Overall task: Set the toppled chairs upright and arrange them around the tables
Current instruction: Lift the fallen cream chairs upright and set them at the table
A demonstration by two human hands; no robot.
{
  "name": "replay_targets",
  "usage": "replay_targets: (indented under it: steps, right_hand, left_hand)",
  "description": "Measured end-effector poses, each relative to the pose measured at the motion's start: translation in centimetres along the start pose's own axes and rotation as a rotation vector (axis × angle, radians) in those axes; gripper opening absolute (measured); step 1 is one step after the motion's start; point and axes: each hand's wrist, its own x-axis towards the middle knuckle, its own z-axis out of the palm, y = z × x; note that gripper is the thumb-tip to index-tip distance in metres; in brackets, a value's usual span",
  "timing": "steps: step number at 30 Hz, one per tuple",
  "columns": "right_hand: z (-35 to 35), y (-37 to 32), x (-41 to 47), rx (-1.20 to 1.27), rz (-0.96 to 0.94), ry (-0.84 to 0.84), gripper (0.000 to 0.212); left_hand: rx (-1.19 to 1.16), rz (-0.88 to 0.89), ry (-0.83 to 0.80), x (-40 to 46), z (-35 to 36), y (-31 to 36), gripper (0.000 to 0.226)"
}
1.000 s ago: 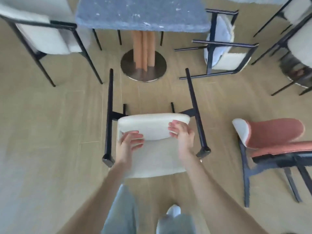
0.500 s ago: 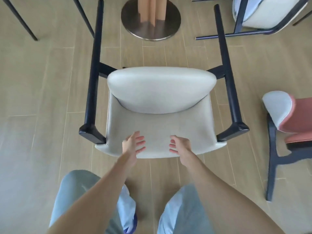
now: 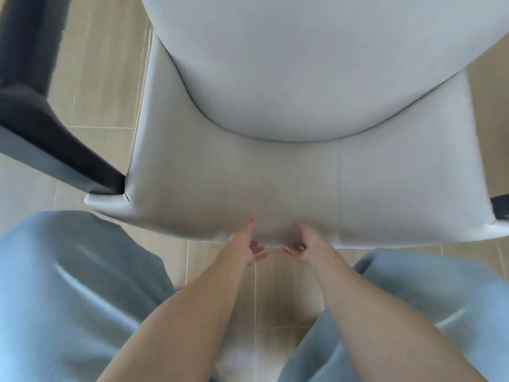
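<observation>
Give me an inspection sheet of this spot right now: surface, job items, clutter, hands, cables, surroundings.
Surface: light wood-look plank floor.
Job's things: white upholstered chair with a dark frame, lying toppled and filling the view.
Clutter: nothing seen.
Hands: left hand and right hand both grip the chair's near edge, thumbs on top, fingers curled under.
Cables: nothing seen.
Surroundings: the person's light blue trouser legs on both sides; the tables are out of view.

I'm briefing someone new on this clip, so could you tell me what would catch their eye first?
The white chair fills most of the view, its cushion bulging at the top and a black frame bar at the left. Low in the centre, the left hand and right hand grip its near edge, between pale blue trouser legs.
</observation>
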Motion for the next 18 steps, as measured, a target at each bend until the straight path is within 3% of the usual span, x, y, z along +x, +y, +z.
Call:
replay_targets:
  steps: [4, 8, 18]
  right_hand:
    - [-0.8, 0.9, 4.0, 0.039, 0.016, -0.009, 0.065]
    - [-0.9, 1.8, 6.2, 0.071, -0.002, -0.023, 0.054]
    - [-0.5, 4.3, 6.8, 0.315, -0.136, -0.012, 0.102]
  left_hand:
    - [-0.141, 0.005, -0.002, 3.7, -0.6, -1.3, 0.071]
    - [-0.312, 0.183, 0.034, 5.9, -0.9, -2.7, 0.082]
    - [-0.507, 0.315, -0.068, 6.1, -0.4, -3.9, 0.085]
